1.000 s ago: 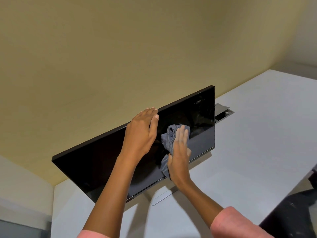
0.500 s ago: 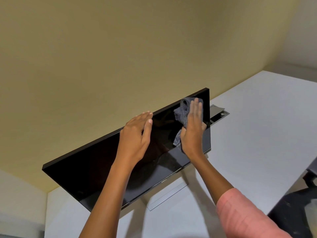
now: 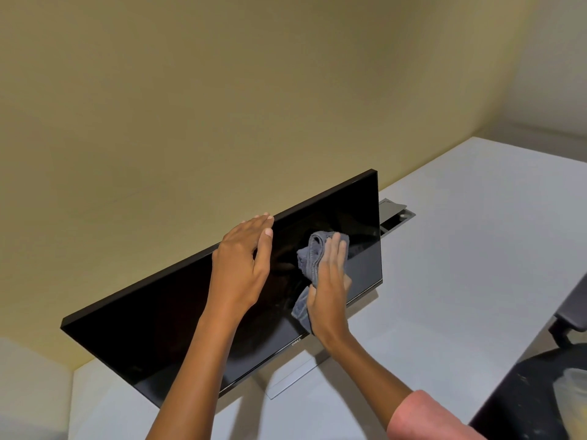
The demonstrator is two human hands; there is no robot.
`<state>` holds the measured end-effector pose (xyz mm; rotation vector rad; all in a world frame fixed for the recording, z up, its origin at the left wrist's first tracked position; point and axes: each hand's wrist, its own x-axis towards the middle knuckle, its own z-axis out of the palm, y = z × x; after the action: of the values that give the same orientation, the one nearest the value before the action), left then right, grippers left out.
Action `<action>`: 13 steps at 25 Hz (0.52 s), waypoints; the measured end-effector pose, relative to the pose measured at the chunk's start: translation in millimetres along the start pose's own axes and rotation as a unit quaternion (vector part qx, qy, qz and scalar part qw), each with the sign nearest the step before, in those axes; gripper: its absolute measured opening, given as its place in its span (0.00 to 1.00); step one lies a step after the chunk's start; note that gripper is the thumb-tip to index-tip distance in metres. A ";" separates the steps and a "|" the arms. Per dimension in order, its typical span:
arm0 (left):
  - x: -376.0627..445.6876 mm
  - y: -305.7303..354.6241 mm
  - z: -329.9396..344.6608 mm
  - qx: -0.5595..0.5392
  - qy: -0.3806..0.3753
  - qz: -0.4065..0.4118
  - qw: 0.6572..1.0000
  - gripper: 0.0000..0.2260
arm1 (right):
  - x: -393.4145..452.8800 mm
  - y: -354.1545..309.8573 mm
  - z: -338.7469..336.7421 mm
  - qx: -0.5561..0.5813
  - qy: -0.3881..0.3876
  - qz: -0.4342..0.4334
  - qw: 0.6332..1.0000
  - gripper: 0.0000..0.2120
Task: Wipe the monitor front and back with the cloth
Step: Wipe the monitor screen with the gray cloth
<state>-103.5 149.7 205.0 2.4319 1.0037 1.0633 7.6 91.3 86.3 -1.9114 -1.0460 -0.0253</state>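
A black flat monitor (image 3: 152, 331) stands on a silver base (image 3: 292, 381) on the white desk, its dark screen facing me. My left hand (image 3: 243, 268) rests over the monitor's top edge near the middle, fingers curled over it, steadying it. My right hand (image 3: 328, 287) lies flat and presses a crumpled grey cloth (image 3: 313, 255) against the right half of the screen. Part of the cloth hangs below my palm. The monitor's back is hidden.
The white desk (image 3: 460, 265) runs to the right along a beige wall. A grey cable hatch (image 3: 395, 215) sits in the desk just behind the monitor's right edge. A black office chair (image 3: 533, 382) stands at the lower right.
My right hand slid the cloth from the screen's upper right corner down and left toward mid-screen. My left hand stayed on the top edge.
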 end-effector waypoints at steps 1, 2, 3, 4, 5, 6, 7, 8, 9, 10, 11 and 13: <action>-0.5 -0.1 -0.4 0.001 -0.002 0.002 1.000 0.14 | 6.4 -6.5 -5.0 0.001 -0.010 -0.020 1.000 0.44; -0.7 -0.2 -0.6 0.002 -0.003 0.004 1.000 0.14 | 16.8 -10.7 -9.6 0.017 -0.007 -0.045 0.999 0.46; -0.8 -0.2 -0.8 0.003 -0.003 0.006 1.000 0.14 | 28.3 -18.5 -18.6 0.021 0.000 -0.061 0.998 0.47; -0.6 -0.2 -0.9 0.004 -0.003 0.008 1.000 0.14 | 39.7 -21.7 -25.1 0.018 0.012 -0.069 0.997 0.47; 0.0 -0.4 -1.0 0.004 -0.003 0.008 1.000 0.14 | 51.5 -22.6 -31.1 0.012 0.026 -0.067 0.997 0.45; 0.5 -0.6 -1.2 0.004 -0.002 0.006 1.000 0.14 | 62.1 -21.3 -35.1 0.007 0.040 -0.057 0.998 0.44; 0.9 -0.7 -1.4 0.002 -0.002 0.003 1.000 0.14 | 70.5 -19.3 -38.6 0.002 0.052 -0.050 0.997 0.42; 1.2 -0.8 -1.6 0.001 -0.002 0.001 1.000 0.14 | 78.1 -15.4 -41.0 0.006 0.065 -0.038 0.997 0.40; 1.0 -0.8 -1.2 0.000 -0.001 0.001 1.000 0.14 | 84.8 -9.7 -43.0 0.022 0.079 -0.024 0.996 0.39; 0.5 -0.6 -0.8 0.000 0.001 0.002 1.000 0.14 | 91.0 -2.9 -44.7 0.049 0.090 0.004 0.995 0.38; 0.1 -0.4 -0.2 0.000 0.004 0.004 1.000 0.14 | 95.8 4.1 -45.0 0.071 0.096 0.043 0.992 0.37; -0.2 -0.2 0.6 -0.003 0.010 0.008 1.000 0.14 | 97.5 18.0 -41.5 0.081 0.087 0.125 0.985 0.34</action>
<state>-103.2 149.7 204.4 2.4334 0.9889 1.0946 97.5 120.9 137.2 -1.8418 -0.6663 0.0349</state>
